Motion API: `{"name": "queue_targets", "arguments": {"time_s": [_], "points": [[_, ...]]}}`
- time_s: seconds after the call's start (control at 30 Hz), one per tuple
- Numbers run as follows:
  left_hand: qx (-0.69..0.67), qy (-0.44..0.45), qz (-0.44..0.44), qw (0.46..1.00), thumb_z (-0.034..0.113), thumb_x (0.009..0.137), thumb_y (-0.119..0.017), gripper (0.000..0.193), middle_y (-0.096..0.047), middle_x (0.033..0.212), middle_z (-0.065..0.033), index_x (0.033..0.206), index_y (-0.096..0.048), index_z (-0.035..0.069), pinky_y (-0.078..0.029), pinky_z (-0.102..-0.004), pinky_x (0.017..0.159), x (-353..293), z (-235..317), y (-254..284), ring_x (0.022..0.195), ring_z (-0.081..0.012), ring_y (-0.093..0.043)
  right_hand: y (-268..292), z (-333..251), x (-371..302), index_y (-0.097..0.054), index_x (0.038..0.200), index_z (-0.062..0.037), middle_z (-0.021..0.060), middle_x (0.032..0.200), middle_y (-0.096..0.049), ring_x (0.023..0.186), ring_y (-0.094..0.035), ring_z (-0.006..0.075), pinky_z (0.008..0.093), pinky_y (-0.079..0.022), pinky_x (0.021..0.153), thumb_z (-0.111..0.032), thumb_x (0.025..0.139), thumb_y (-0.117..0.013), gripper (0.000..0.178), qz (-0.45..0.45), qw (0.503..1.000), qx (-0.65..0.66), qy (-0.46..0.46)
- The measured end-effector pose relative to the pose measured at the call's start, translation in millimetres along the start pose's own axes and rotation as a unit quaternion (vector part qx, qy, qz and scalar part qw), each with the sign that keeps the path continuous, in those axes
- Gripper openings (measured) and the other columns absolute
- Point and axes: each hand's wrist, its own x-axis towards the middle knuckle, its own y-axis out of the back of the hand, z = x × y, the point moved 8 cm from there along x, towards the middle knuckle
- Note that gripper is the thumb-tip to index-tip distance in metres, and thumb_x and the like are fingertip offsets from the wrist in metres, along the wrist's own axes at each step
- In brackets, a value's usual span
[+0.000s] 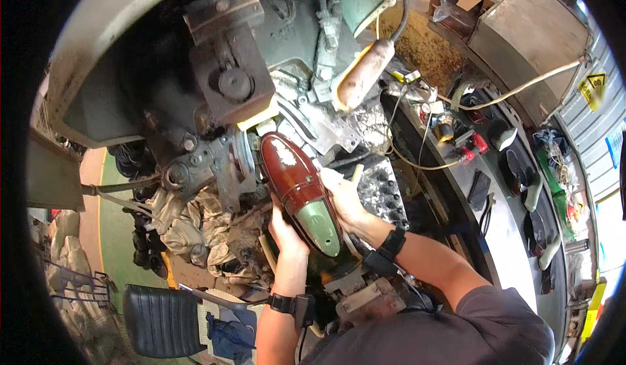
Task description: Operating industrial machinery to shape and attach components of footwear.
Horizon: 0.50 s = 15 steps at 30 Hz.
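A glossy dark red shoe upper (293,173) is stretched over a green shoe last (318,225). Its rounded toe points away from me, up against the machine's metal parts (242,160). The last's green top, with a small hole near its end, faces me. From the left side my left hand (287,233) grips the shoe, its fingers partly hidden beneath it. My right hand (345,202) holds the opposite side, with the fingers along the edge and partly out of sight. A dark machine head (233,78) hangs just beyond the toe.
An elongated lamp (366,73) hangs right of the machine head. On the right-hand bench lie a red tool (474,145), a phone-like black object (479,189) and cables. Several black shoes on lasts (518,169) line a rack. A black chair (163,319) stands lower left.
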Motion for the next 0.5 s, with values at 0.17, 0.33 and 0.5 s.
{"name": "queue_targets", "arguments": {"time_s": [0.17, 0.33, 0.5], "points": [[0.190, -0.105, 0.054, 0.975, 0.025, 0.106, -0.055, 0.031, -0.070, 0.119, -0.0078, 0.123, -0.066, 0.002, -0.052, -0.0364, 0.093, -7.5, 19.2, 42.2, 0.106, -0.0217, -0.066, 27.7, 2.4, -5.4, -0.065, 0.095, -0.0084, -0.0031, 0.074, -0.062, 0.056, -0.055, 0.0038, 0.0195, -0.047, 0.050, -0.028, 0.103, -0.059, 0.022, -0.033, 0.981, -0.157, -0.108], [0.831, -0.095, -0.029, 0.548, 0.039, 0.092, -0.067, 0.038, -0.073, 0.098, -0.0221, 0.102, -0.072, 0.003, -0.055, -0.0449, 0.082, -60.3, 7.1, 83.9, 0.091, -0.0325, -0.072, 94.7, -62.6, -17.7, -0.054, 0.114, 0.0125, 0.0203, 0.100, -0.073, 0.076, -0.072, 0.0202, 0.0292, -0.062, 0.066, -0.015, 0.101, -0.059, 0.031, 0.012, 0.946, -0.299, -0.123], [0.970, 0.003, -0.200, 0.139, 0.042, 0.091, -0.063, 0.038, -0.072, 0.084, -0.0169, 0.090, -0.072, 0.005, -0.056, -0.0474, 0.081, -89.6, -70.1, 202.3, 0.086, -0.0321, -0.072, 164.2, -81.8, -36.5, -0.049, 0.119, 0.0144, 0.0213, 0.101, -0.071, 0.078, -0.072, 0.0214, 0.0308, -0.063, 0.067, -0.009, 0.101, -0.057, 0.031, 0.066, 0.953, -0.273, -0.113]]}}
